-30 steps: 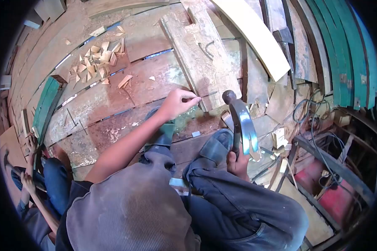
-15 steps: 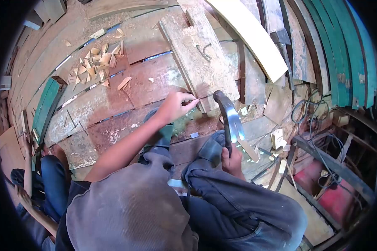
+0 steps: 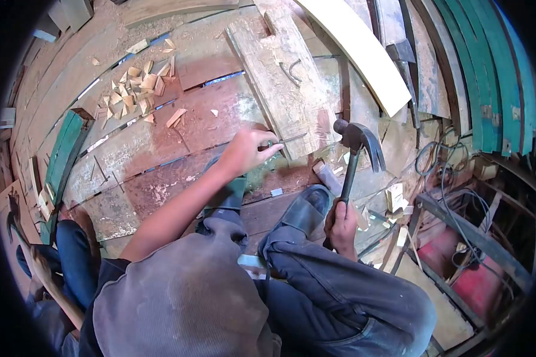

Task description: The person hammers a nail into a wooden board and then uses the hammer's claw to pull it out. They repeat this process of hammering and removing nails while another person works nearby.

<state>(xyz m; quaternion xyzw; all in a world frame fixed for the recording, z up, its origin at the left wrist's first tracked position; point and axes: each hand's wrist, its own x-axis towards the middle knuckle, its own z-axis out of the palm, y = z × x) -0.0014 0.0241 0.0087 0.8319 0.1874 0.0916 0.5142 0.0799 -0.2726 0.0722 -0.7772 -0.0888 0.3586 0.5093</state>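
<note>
My bare left forearm (image 3: pixel 175 208) reaches forward, the left hand (image 3: pixel 247 150) bent in a pinch, thumb (image 3: pixel 270 152) stretched toward the curled fingers (image 3: pixel 259 137). My right hand (image 3: pixel 342 227) is wrapped tight, knuckles up, near my bent right leg (image 3: pixel 351 285).

The left hand (image 3: pixel 247 153) pinches a thin rod (image 3: pixel 293 138) at the near end of a worn board (image 3: pixel 301 104), which stretches away beyond the fingertips. Further out from that hand, a bent metal piece (image 3: pixel 290 74) lies on the board; wood chips (image 3: pixel 138 89) are heaped beyond it to the left. The right hand (image 3: pixel 342 231) grips a claw hammer (image 3: pixel 352 169), its head beyond the fist and apart from the rod.
</note>
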